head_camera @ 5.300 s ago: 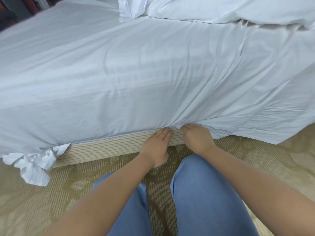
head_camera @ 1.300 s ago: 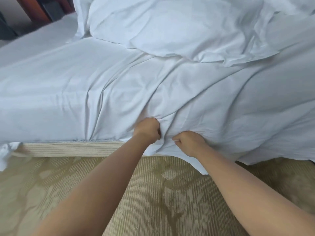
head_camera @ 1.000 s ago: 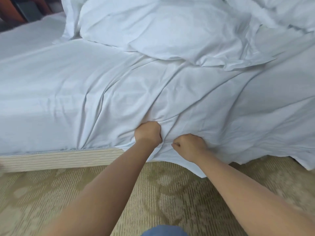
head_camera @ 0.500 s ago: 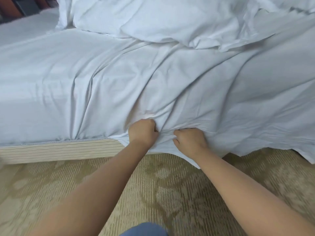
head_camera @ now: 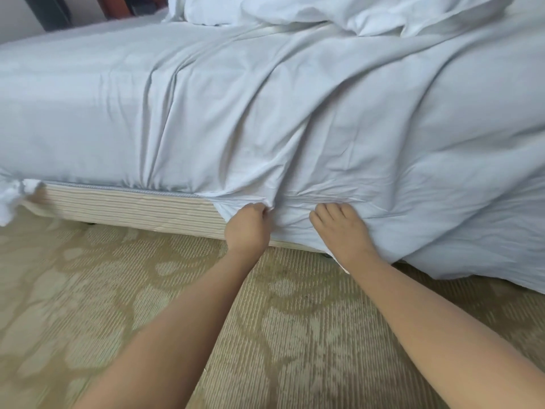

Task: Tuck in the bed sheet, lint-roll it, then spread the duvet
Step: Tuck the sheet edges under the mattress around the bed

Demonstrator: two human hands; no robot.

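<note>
A white bed sheet [head_camera: 339,122] drapes over the side of the mattress. To the left it is tucked in above the striped bed base [head_camera: 132,211]; to the right it hangs loose to the floor. My left hand [head_camera: 249,228] grips a fold of the sheet at the lower edge of the mattress. My right hand [head_camera: 339,228] lies beside it with fingers pushed into the sheet at the same seam; its fingertips are buried in the cloth. A bunched white duvet [head_camera: 368,10] lies on the bed at the back.
Patterned beige carpet [head_camera: 147,290] covers the floor in front of the bed. A knotted sheet corner [head_camera: 14,199] hangs at the far left. Dark furniture [head_camera: 59,7] stands behind the bed at the top left.
Both hands have slid down the side of the bed to the mattress's lower edge. My right hand has loosened from a fist to fingers pushed into the sheet. The view has shifted right.
</note>
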